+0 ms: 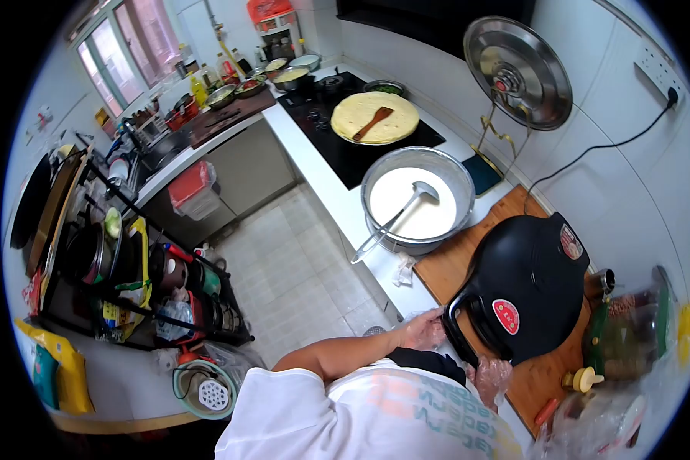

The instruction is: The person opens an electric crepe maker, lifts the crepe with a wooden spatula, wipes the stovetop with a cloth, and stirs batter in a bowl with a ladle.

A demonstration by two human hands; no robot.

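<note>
Touching handle (454,331) of black griddle (540,280): left hand (425,330). Right hand (492,379) at handle's lower end, partly hidden; cannot tell whether either hand is clamped on it. Griddle on wooden board (445,270), on desk (347,211). Red oval label (506,316) by handle, second label (570,241) farther back; lettering on both too small. Shirt (414,422): stacked rows of pale lettering, upside down, illegible.

Window (100,61): over there, far left.
Sink (167,148): far left, steel.
Tub (195,192): clear, red-lidded, against the cabinet (251,162).
Steel lid (540,69): right, up by the wall (429,80).
Yellow bag (73,373): near left.
Green basin (194,408): near left, right of the bag.
</note>
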